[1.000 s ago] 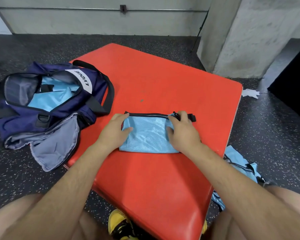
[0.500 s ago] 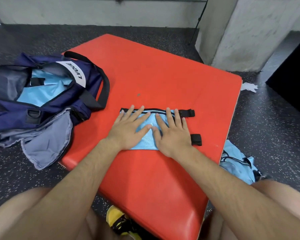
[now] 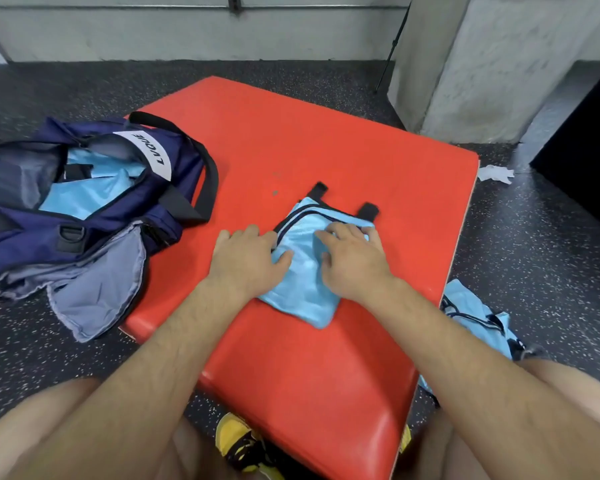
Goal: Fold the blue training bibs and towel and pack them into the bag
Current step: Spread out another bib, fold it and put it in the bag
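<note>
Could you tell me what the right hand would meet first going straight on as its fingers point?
Probably a black strap tab at the folded bib's far edge, since the right hand rests on that bib; beyond lies bare red mat.

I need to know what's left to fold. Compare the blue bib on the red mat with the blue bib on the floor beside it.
The bib on the mat is folded into a flat packet; the bib on the floor lies crumpled. The left hand and right hand rest on the bib on the mat; no hand touches the bib on the floor. Both are light blue with dark trim.
</note>
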